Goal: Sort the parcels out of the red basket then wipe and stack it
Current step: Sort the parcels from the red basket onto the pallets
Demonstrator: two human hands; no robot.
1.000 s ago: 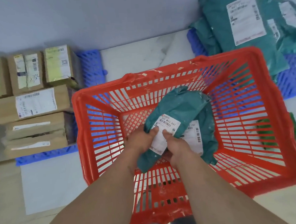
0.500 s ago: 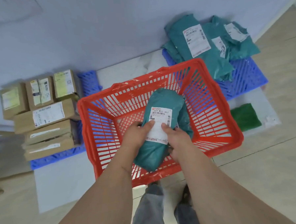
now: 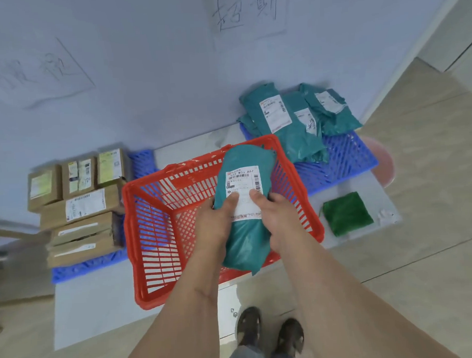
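We face a pale blue-grey wall (image 3: 147, 74) bearing two taped paper sheets with handwritten characters (image 3: 248, 14); underfoot, beige floor tiles (image 3: 430, 250) and a white slab (image 3: 99, 309).

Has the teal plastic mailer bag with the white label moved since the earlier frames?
Yes. The teal plastic mailer bag, held by both hands, has risen out of the red plastic basket, now overlapping its far rim.

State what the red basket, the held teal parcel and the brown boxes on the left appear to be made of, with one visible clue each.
Red basket: moulded plastic, probably; slotted lattice walls, slight sheen.
Teal parcel: thin plastic mailer film, likely; it creases and crumples softly under both hands, left hand and right hand.
Brown boxes: corrugated cardboard, seemingly; matte tan faces, taped flaps.
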